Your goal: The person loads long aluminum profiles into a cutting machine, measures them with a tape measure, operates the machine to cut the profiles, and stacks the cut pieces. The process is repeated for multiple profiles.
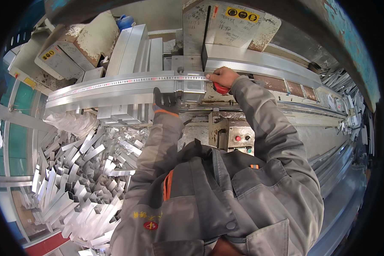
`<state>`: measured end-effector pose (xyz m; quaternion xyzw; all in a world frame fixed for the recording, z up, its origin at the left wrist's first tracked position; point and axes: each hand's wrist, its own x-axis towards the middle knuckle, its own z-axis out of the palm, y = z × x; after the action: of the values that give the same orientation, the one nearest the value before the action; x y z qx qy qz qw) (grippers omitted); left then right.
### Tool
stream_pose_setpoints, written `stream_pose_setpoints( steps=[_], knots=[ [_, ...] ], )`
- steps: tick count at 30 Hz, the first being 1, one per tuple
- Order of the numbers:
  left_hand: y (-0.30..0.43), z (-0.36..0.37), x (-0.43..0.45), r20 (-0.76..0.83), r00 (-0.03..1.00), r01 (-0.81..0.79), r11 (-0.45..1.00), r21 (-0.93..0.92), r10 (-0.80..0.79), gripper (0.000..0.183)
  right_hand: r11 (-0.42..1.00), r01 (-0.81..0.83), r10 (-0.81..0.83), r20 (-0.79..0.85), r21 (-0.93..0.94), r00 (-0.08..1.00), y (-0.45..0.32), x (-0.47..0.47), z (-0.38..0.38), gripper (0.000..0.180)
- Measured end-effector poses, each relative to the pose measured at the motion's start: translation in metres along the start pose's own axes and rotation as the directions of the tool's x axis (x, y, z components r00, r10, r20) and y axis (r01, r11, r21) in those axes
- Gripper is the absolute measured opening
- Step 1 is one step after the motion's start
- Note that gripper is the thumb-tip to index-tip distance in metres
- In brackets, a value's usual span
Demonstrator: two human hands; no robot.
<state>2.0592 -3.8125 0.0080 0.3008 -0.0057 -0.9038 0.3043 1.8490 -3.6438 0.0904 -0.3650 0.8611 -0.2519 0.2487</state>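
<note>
My right hand (222,78), bare, is closed around a red tape measure (221,88). Its steel blade (121,82) is drawn out to the left along a ribbed aluminium profile (112,88) and crosses a square metal block (194,91) beside my fingers. My left hand (166,102), in a dark glove with an orange cuff edge, is against the front of that profile, left of the block. The thumb points up and the other fingers are partly hidden, so whether they grip is unclear. The blade's far end lies near the profile's left end.
Aluminium bars (124,54) lie crosswise under the profile. Another long profile (262,65) extends right. A control box (240,137) with buttons stands before me. Offcuts (86,188) are heaped at lower left. Machine housings (233,25) with warning stickers stand behind.
</note>
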Motion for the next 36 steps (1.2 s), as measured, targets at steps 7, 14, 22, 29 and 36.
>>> stream_pose_setpoints(
  steps=[7,14,22,29,36],
  knots=[
    [-0.001,-0.024,0.024,0.07,0.998,-0.011,0.999,0.05,0.008,0.037,0.999,0.007,-0.007,-0.005,0.033,1.0,0.0,0.001,0.003,0.062],
    [0.001,-0.008,0.007,0.02,0.999,0.034,0.999,-0.04,-0.033,0.037,1.0,0.02,-0.019,-0.03,0.015,0.999,0.008,0.003,0.002,0.062],
    [0.008,-0.009,0.006,0.008,1.0,0.013,1.0,0.023,-0.014,0.03,0.998,0.062,-0.063,-0.033,-0.022,0.997,0.002,0.007,0.006,0.06],
    [-0.002,0.008,-0.016,0.009,1.0,-0.027,0.998,0.053,0.027,0.032,0.998,0.056,-0.056,-0.042,-0.003,0.998,0.004,-0.002,0.002,0.062],
    [-0.001,0.005,-0.007,-0.031,0.998,-0.044,0.998,0.053,0.046,0.039,0.998,0.063,-0.064,-0.041,-0.018,0.997,0.004,0.0,0.003,0.062]
  ],
)
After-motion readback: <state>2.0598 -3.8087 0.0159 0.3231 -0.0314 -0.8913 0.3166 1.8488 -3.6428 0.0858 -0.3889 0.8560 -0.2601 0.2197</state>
